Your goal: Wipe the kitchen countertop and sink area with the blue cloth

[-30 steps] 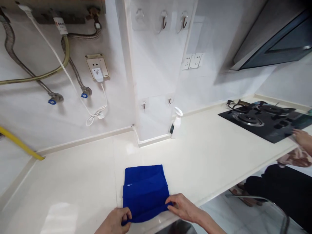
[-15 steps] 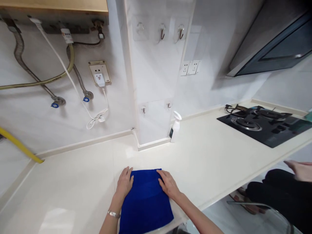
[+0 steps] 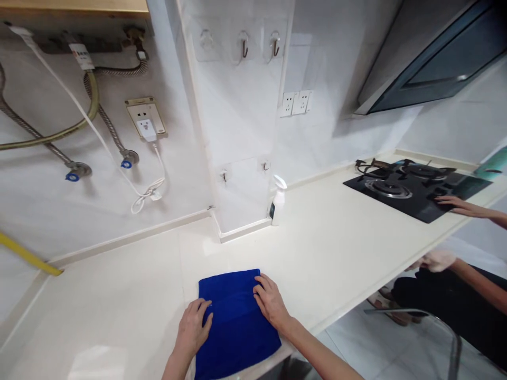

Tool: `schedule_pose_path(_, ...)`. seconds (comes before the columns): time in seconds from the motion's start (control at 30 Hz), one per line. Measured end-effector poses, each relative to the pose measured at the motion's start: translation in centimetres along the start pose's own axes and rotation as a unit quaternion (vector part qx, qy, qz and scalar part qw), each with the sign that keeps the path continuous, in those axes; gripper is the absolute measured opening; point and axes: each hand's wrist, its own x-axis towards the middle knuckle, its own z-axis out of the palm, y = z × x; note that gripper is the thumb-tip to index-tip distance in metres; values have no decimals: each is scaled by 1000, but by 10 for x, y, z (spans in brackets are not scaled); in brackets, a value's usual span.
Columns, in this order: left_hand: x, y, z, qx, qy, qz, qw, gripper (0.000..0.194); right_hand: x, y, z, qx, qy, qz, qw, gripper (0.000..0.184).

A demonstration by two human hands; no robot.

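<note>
A folded blue cloth [image 3: 233,322] lies flat on the cream countertop [image 3: 336,248] near its front edge. My left hand [image 3: 194,328] rests palm down on the cloth's left edge, fingers spread. On the right side of the cloth, near the far corner, my right hand [image 3: 270,301] presses down with its fingers apart. Neither hand grips anything.
A white spray bottle [image 3: 278,200] stands by the wall column. A black gas hob [image 3: 412,184] sits at the right, with another person's hand [image 3: 455,205] on its front edge. That person's other hand [image 3: 433,259] is below the counter edge. Hoses and sockets line the wall.
A second ago my hands pinched the cloth's near edge; they folded it away from me and now lie flat on it. My left hand slid back toward me. The other person's hand reached onto the hob.
</note>
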Motion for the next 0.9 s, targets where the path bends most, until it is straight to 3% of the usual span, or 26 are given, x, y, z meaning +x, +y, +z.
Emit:
schedule_pose_path(0.1,-1,3,-5,-18,-36,-8,999,34,-8,-13,-14,26,1,-24,999,21)
schedule_pose_path(0.23,3,15,-20,-25,-79,-24,996,14,-26,-28,-42,101,-43,-32,993,20)
schedule_pose_path(0.37,-3,33,-56,-79,-205,-20,975,12,-49,-34,-73,140,-156,-11,978,18)
schedule_pose_path(0.47,-7,42,-85,-153,-328,-60,930,14,-64,-20,-90,134,-205,23,969,20)
schedule_pose_path(0.53,-5,43,-89,-161,-326,-77,928,23,-70,2,-96,104,-147,62,982,25)
schedule_pose_path(0.63,8,45,-61,-79,-225,-35,970,35,-75,46,-95,16,-7,118,993,30)
schedule_pose_path(0.73,19,61,-1,-3,-146,54,988,48,-83,83,-90,-88,89,110,986,30)
schedule_pose_path(0.83,20,88,57,70,-81,61,992,56,-92,102,-86,-148,117,80,979,30)
schedule_pose_path(0.9,20,99,80,108,-40,44,992,61,-96,106,-85,-152,105,73,980,31)
